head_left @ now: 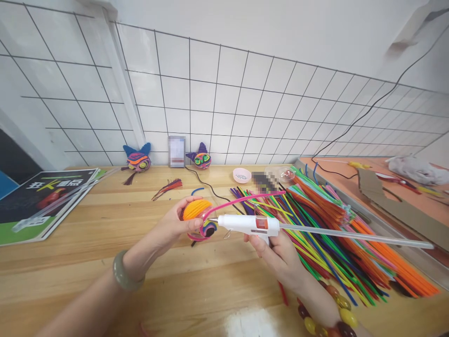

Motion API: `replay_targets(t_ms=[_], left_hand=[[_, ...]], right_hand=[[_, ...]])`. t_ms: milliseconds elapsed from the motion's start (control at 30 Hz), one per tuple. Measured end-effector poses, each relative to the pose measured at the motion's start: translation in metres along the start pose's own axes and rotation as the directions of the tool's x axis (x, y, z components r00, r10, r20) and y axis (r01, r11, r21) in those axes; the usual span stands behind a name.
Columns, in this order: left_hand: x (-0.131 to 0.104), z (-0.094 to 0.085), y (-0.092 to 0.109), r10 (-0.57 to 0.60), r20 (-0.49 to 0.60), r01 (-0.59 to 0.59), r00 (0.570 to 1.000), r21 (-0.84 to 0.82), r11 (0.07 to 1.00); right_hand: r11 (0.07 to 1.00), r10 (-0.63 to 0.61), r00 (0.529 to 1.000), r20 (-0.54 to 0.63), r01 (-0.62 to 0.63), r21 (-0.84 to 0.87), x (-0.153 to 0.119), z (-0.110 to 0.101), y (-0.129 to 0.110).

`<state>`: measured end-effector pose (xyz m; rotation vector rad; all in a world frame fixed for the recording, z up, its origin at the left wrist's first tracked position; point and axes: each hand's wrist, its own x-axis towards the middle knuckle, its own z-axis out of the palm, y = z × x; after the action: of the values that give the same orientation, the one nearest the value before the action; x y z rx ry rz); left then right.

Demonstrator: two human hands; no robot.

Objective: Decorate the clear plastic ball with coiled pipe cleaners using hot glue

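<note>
My left hand [180,222] is wrapped round a small ball-shaped craft [197,210] with an orange top and a black eye on its lower side. From the ball a long pink pipe cleaner [242,199] sticks out to the right. My right hand [271,250] grips the handle of a white glue gun [245,225], its metal nozzle at the ball's right side beside my left thumb. Whether the nozzle touches the ball I cannot tell. A long clear glue stick [354,235] extends from the gun's back end.
Many coloured pipe cleaners [336,234] cover the right side of the wooden table [105,262]. Two finished animal heads [138,160] and a phone [177,151] stand along the tiled wall. A pink bowl [242,176], dark thin strands [167,188] and a black cable [210,186] lie nearer.
</note>
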<state>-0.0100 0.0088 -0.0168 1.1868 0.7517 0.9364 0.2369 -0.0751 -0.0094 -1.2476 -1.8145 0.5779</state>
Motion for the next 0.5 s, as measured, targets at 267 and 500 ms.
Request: replay_targets(t_ms=[267, 500], left_hand=[[0.0001, 0.0029, 0.003, 0.004, -0.007, -0.004, 1.0, 0.01, 1.0], [-0.0005, 0.0026, 0.0029, -0.01, -0.01, 0.01, 1.0, 0.0, 1.0]], right_hand=[[0.999, -0.032, 0.999, -0.019, 0.031, -0.042, -0.0006, -0.0004, 0.0015], [0.999, -0.028, 1.0, 0.001, 0.028, -0.017, -0.0004, -0.0002, 0.0015]])
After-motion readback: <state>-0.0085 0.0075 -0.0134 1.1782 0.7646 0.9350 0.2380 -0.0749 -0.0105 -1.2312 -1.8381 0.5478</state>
